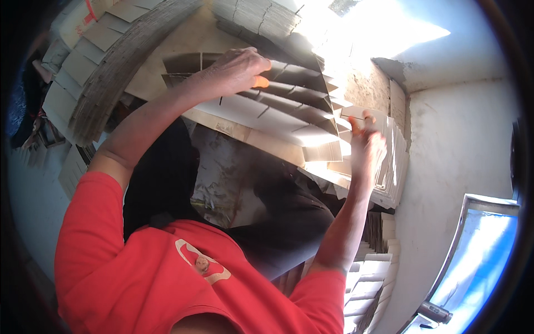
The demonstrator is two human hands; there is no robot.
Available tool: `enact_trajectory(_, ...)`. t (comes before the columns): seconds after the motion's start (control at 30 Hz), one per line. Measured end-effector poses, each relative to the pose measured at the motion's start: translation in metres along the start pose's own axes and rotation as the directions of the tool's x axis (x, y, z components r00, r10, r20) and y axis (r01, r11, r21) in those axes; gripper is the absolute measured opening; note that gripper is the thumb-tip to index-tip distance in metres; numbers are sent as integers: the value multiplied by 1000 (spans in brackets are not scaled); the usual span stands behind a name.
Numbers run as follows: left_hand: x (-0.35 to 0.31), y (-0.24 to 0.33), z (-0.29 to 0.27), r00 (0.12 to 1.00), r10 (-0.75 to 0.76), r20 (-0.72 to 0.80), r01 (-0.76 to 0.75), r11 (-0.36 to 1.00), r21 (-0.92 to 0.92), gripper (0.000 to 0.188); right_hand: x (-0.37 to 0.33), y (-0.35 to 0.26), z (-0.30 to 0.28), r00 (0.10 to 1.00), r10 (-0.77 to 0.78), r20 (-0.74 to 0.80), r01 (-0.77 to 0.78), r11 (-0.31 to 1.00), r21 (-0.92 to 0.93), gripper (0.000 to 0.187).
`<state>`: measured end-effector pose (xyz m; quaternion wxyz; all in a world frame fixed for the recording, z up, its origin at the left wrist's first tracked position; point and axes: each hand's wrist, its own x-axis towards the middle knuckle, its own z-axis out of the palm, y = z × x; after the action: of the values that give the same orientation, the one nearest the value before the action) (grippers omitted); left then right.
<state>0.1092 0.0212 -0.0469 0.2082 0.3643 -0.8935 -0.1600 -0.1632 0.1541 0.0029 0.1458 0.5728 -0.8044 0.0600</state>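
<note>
A cardboard divider grid (272, 103) of slotted, crossing strips lies on a board in front of me. Over its far left part, my left hand (236, 71) is closed with curled fingers at the edge of a strip; orange covers show on its fingertips. At the grid's right end, my right hand (367, 142) bends its orange-tipped fingers around the edge of a pale cardboard strip (347, 113). Part of this grip is hidden by the fingers and washed out by sunlight. Beside that hand stands a stack of cardboard strips (396, 161).
A long curved row of stacked cardboard pieces (103, 72) runs along the left. More cardboard stacks (258, 14) stand at the back, with others (370, 278) low on the right. The board's front edge (245, 133) sits above my knees. A white wall (456, 128) bounds the right.
</note>
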Motion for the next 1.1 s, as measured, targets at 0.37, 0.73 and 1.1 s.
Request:
enact_trajectory(0.37,19,-18,14,994,44,95,-49,997,55,24,-57,46,56,971,-152,185,157,988,-9,70)
enact_trajectory(0.73,15,-20,19,964,-109,243,88,991,97,19,-51,145,76,961,189,-201,-227,957,-181,54)
enact_trajectory(1.1,-5,-17,8,987,-132,90,130,991,29,34,-43,210,119,925,381,1,-380,922,-71,51)
